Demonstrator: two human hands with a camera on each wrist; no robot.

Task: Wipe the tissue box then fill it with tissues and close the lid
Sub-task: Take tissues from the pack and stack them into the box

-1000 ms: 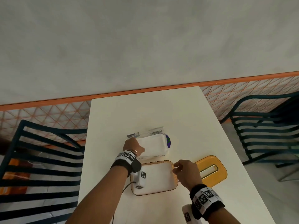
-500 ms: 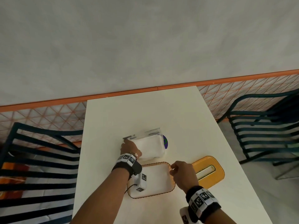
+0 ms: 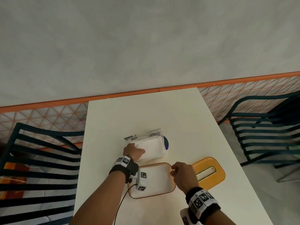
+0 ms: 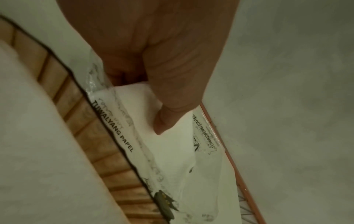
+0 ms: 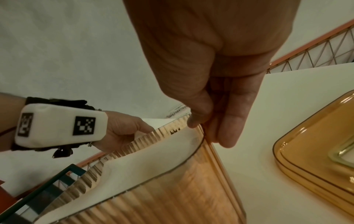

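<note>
With the left hand (image 3: 133, 151) pinching the tissues (image 3: 150, 147) just beyond the open tissue box (image 3: 168, 190), whose far-right rim the right hand (image 3: 182, 176) pinches, their wrapper (image 4: 122, 134) could snag.

Right hand (image 5: 214, 97) pinches rim of ribbed amber tissue box (image 5: 172, 189) at its far right corner, thumb inside, fingers (image 5: 229, 121) outside. White tissues (image 5: 145, 153) fill box to rim. Left hand (image 5: 124, 131), wearing marker-tagged wrist unit (image 5: 59, 124), grips white stack just beyond box's far wall. Amber lid (image 5: 314, 144) lies on white table (image 5: 268, 181), right of box, apart from it.
</note>
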